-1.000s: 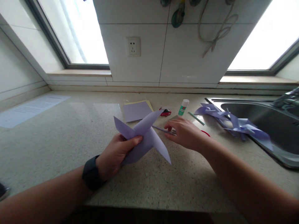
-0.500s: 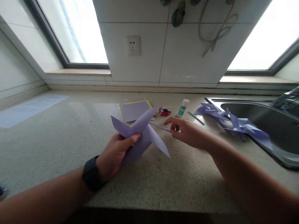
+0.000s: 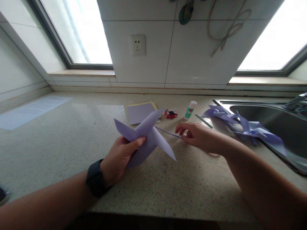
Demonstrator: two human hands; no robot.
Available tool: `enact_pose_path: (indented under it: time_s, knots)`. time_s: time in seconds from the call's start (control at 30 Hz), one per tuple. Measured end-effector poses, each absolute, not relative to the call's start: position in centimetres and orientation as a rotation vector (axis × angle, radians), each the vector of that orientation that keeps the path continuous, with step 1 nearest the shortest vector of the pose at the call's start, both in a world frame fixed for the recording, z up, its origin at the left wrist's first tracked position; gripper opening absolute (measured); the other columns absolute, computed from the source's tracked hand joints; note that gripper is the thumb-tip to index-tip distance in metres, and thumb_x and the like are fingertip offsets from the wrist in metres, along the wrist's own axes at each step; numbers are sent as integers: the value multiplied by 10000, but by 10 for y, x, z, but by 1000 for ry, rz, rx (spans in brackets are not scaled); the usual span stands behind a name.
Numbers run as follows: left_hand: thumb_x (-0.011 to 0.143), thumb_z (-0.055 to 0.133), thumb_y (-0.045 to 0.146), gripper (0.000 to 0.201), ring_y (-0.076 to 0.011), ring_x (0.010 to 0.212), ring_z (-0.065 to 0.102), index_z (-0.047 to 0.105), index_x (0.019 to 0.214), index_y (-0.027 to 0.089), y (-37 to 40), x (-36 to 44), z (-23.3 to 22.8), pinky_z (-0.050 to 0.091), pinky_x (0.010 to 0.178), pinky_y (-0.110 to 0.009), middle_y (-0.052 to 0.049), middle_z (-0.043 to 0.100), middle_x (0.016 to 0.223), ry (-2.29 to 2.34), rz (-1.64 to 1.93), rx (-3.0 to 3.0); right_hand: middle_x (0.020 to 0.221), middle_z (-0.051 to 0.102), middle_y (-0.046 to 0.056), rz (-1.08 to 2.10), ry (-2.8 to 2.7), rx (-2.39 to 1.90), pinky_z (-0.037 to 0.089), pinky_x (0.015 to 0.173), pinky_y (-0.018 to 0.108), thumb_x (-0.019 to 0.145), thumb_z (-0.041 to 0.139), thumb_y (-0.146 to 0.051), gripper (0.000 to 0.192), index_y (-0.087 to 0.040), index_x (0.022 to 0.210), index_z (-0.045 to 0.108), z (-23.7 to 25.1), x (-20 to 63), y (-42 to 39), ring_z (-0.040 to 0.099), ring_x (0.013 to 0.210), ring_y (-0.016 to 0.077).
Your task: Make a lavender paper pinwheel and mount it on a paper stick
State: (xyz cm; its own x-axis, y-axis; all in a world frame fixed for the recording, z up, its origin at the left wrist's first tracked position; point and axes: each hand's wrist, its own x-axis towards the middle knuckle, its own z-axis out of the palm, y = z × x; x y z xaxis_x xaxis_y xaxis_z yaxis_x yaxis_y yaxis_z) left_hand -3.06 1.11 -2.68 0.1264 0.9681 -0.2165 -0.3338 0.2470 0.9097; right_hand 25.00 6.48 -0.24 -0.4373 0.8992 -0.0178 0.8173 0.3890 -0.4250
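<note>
My left hand (image 3: 123, 153) is closed on a lilac paper pinwheel (image 3: 146, 138), its thumb pressing near the middle and its other fingers behind the paper. The pinwheel is held above the countertop with its curved blades spread. From behind it a thin lilac stick (image 3: 168, 131) sticks out to the right. The fingers of my right hand (image 3: 195, 135) are bent together around the far end of this stick, and that end is partly hidden by them.
Behind the hands are a stack of lilac and yellow paper (image 3: 141, 112), a small red box (image 3: 170, 114), an upright glue stick (image 3: 190, 110) and a green stick (image 3: 203, 120). More lilac pinwheels (image 3: 254, 129) lie by the sink (image 3: 263, 111). A printed sheet (image 3: 35, 110) lies far left.
My right hand has shifted a little to the right along the thin stick, away from the pinwheel. The left hand and the pinwheel stay nearly still; the view has moved slightly.
</note>
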Motion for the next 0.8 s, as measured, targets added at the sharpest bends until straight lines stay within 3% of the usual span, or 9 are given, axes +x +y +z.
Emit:
enact_pose_path:
  time_s: [0.4,0.63,0.8]
  knots:
    - [738,888,313,321,-158,791,711,792,999,153,11,-31,-30,558,729,-239,-75,800,975,945,1128,849,835,728,36,982,-2519,-1375,431,623,283,879,562,-193,268,-199,1061,758,15,245,54,612,705,171]
    - [710,902,309,335,-170,760,703,792,978,141,11,-31,-30,558,682,-244,-78,792,923,940,1146,840,945,725,44,1212,-2285,-1098,521,754,304,916,652,-333,217,-196,1075,705,10,251,53,664,844,171]
    - [728,885,305,324,-175,728,696,791,989,138,10,-32,-30,555,655,-249,-84,787,887,959,1129,842,837,662,13,1119,-2117,-1009,503,699,301,913,690,-377,189,-207,994,706,15,248,50,618,772,153]
